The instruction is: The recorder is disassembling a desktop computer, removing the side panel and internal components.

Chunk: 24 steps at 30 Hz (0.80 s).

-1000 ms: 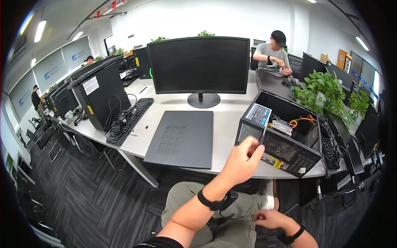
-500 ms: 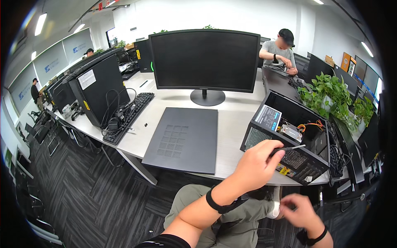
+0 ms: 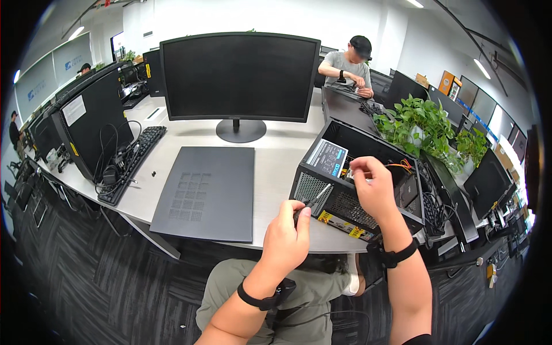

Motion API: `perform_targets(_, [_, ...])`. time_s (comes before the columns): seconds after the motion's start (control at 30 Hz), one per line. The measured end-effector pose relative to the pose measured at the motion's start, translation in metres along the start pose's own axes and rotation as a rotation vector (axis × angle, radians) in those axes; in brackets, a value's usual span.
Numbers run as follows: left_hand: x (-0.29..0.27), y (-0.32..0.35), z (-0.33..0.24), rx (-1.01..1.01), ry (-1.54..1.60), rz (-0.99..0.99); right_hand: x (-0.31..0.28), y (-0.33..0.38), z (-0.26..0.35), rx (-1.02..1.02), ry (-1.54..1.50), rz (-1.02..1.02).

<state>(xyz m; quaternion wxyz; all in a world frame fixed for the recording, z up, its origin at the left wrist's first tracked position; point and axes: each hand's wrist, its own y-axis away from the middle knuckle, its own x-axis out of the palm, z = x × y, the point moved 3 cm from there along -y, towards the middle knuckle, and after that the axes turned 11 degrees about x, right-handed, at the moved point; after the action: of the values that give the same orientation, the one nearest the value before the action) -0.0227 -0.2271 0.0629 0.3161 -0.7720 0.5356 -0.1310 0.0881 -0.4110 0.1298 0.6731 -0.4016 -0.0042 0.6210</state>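
Note:
An open black computer case (image 3: pixel 371 129) lies at the right of the desk, its inside showing a labelled power supply (image 3: pixel 328 158) and orange cables (image 3: pixel 401 165). My left hand (image 3: pixel 287 233) is closed around a screwdriver (image 3: pixel 319 196), its metal shaft pointing up and right in front of the case's vented panel. Over the case's opening is my right hand (image 3: pixel 374 187), fingers curled and thumb pressed toward them; what they grip, if anything, is hidden. A flat dark side panel (image 3: pixel 230 190) rests on the desk to the left.
A monitor (image 3: pixel 238 77) stands behind the side panel. At the left are a closed computer tower (image 3: pixel 86 123) and a keyboard (image 3: pixel 150 138) with bundled cables on it. Green plants (image 3: pixel 417 123) border the right side. Another person (image 3: pixel 351 66) works at the far desk.
The view has swung right. My right hand has risen from below the desk edge to above the case's opening. My left hand, holding the screwdriver, has moved left, off the case's near side.

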Motion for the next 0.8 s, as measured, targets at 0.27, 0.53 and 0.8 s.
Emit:
perform_targets(0.27, [0.015, 0.003, 0.019, 0.042, -0.034, -0.002, 0.017, 0.012, -0.008, 0.016, 0.008, 0.101])
perform_targets(0.53, [0.026, 0.008, 0.025, 0.02, 0.008, 0.0, 0.008, 0.013, 0.008, 0.027, 0.08, 0.214])
perform_targets(0.8, [0.025, 0.007, 0.029, 0.012, 0.04, -0.033, 0.009, 0.014, 0.007, -0.055, 0.135, 0.202])
